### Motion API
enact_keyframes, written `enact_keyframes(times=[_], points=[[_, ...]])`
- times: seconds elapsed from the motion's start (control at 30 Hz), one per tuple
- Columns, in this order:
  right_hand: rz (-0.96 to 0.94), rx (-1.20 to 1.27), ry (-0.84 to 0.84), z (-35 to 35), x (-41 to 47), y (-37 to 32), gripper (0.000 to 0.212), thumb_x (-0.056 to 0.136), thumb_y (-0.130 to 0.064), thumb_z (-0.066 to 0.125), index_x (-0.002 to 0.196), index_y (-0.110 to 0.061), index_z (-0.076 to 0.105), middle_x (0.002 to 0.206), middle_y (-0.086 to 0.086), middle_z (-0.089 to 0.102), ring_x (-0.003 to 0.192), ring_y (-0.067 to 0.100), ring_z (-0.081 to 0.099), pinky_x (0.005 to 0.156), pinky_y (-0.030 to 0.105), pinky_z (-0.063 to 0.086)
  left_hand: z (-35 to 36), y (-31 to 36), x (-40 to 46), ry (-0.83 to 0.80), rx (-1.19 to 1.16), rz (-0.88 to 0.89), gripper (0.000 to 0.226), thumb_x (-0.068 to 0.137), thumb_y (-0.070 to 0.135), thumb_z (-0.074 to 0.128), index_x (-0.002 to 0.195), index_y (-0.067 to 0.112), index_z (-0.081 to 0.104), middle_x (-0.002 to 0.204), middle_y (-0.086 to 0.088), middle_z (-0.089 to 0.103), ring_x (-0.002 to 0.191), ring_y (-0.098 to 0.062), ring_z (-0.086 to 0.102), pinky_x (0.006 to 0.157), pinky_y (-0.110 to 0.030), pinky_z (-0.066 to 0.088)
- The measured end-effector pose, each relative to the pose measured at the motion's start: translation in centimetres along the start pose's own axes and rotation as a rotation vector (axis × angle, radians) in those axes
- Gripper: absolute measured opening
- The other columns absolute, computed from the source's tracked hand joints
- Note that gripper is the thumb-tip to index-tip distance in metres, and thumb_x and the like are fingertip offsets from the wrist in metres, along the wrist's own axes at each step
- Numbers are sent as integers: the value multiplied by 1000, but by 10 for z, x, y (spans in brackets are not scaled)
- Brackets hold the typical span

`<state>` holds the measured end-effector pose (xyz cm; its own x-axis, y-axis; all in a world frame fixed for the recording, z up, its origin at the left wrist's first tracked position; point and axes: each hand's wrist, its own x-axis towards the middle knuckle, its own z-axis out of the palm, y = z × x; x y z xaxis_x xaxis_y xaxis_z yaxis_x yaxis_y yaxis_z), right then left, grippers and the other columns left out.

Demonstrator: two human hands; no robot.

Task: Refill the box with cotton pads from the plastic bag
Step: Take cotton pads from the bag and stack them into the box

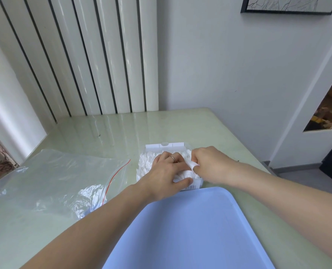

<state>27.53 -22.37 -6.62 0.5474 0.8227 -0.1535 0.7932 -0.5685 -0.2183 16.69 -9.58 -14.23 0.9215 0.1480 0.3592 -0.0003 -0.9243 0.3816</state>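
A clear plastic box [166, 146] with its white lid edge at the far side stands on the table, packed with white cotton pads [146, 164]. My left hand [166, 172], a ring on one finger, lies flat over the pads and presses them down, its thumb against the box's near edge. My right hand [204, 162] has its fingers curled and pinches cotton pads at the right side of the box. The clear zip bag [54, 179] with a red seal line lies flat to the left, a few white pads still showing inside near its lower corner.
A pale blue tray [190, 230] sits at the near edge, just in front of the box. The glossy green table [103, 131] meets white ribbed wall panels behind. A patterned curtain hangs at the far left; a doorway opens at the right.
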Motion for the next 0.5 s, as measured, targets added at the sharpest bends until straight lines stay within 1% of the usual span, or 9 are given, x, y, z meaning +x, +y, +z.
enact_keyframes(times=[0.07,0.1,0.13,0.2,0.27,0.33,0.4,0.5], points=[[29,3,-65,4,0,1,10,92,-6,44,90,-9,53,96,11,63,78,28,69,58,30,46,1,1,1,4,-2,-8,35,89,51,55,114,31,67,107,16,49,103,-11,35,97,-23,19],[38,9,-101,5,0,2,11,92,-5,42,86,-11,50,91,13,66,70,27,71,56,29,46,1,1,1,7,0,-9,34,89,51,55,113,30,67,106,16,48,103,-11,34,97,-24,19],[46,17,-142,4,1,2,13,91,-5,39,86,-12,49,83,14,68,62,25,70,54,27,46,2,1,1,9,5,-9,32,90,50,56,113,30,67,105,17,47,102,-10,34,97,-24,19],[65,24,-213,-2,4,2,19,92,-6,35,98,-8,53,67,12,69,48,20,63,53,24,47,2,0,0,14,17,-3,31,91,49,57,113,30,65,106,18,47,101,-10,34,96,-23,19],[77,9,-276,-9,6,-1,31,92,-7,33,114,-4,55,59,7,66,43,16,58,55,23,47,1,0,-1,17,24,1,30,91,48,58,114,30,62,108,18,50,102,-11,35,96,-23,21],[83,-21,-352,-12,6,-6,40,91,-6,31,126,-4,51,59,5,65,44,16,55,60,24,47,1,0,-1,17,31,6,32,91,49,57,116,30,62,110,17,52,102,-12,36,97,-23,22],[89,-43,-419,-12,4,-12,47,90,-4,29,134,-3,44,59,5,64,44,16,53,63,25,47,2,0,-1,11,54,17,36,91,51,53,118,29,63,110,16,51,102,-12,35,99,-23,21],[112,2,-466,-15,4,-13,46,91,-4,26,135,0,39,66,9,66,47,17,55,63,26,48,3,0,0,14,79,27,38,92,51,52,119,27,63,109,14,50,100,-10,32,100,-23,20]])
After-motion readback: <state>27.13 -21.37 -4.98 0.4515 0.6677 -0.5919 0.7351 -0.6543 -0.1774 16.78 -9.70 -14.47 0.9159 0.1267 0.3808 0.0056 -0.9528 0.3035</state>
